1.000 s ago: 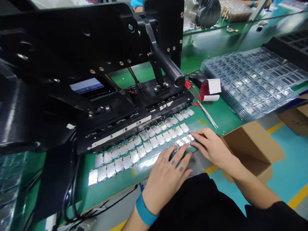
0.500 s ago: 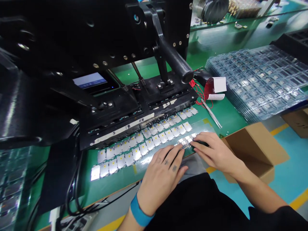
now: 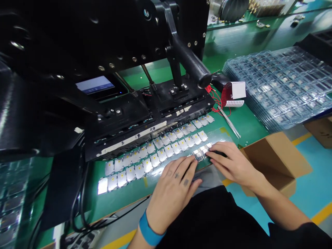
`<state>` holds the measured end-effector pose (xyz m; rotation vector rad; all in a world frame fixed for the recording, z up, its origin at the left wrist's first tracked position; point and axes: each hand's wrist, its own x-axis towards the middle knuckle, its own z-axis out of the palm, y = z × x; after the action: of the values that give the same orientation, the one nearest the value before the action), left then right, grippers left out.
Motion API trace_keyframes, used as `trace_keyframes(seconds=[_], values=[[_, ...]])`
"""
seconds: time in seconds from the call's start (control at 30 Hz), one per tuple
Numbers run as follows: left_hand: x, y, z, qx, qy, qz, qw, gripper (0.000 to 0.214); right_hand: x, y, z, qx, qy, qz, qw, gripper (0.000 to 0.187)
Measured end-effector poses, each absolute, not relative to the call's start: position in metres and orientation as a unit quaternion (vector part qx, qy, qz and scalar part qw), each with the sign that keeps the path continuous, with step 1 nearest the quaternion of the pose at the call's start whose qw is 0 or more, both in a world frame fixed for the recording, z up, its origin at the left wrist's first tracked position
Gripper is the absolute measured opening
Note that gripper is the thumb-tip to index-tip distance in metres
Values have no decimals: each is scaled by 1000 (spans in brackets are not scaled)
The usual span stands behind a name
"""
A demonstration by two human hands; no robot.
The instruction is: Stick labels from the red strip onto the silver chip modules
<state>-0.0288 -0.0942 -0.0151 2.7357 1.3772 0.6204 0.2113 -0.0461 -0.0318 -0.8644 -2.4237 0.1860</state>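
Observation:
Rows of small silver square parts lie on the green mat in front of a black press fixture. My left hand, with a blue wristband, lies flat and open, its fingertips touching a small cluster of parts at the right end of the rows. My right hand meets the same cluster from the right. Its fingers are curled close together over something dark that I cannot make out.
The press's black lever handle juts out above the rows. Tweezers and a red-and-white roll lie to the right. A stack of clear blister trays fills the right bench. An open cardboard box sits below the bench edge.
My left hand slid slightly left and forward along the near row. My right hand stayed on the cluster. The view shifted a little.

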Motion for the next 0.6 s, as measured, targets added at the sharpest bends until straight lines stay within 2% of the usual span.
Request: trace_keyframes(seconds=[0.6], values=[[-32,-96,-17,873,448,194,-2,34,202,-44,-29,-313,-904,54,286,19]])
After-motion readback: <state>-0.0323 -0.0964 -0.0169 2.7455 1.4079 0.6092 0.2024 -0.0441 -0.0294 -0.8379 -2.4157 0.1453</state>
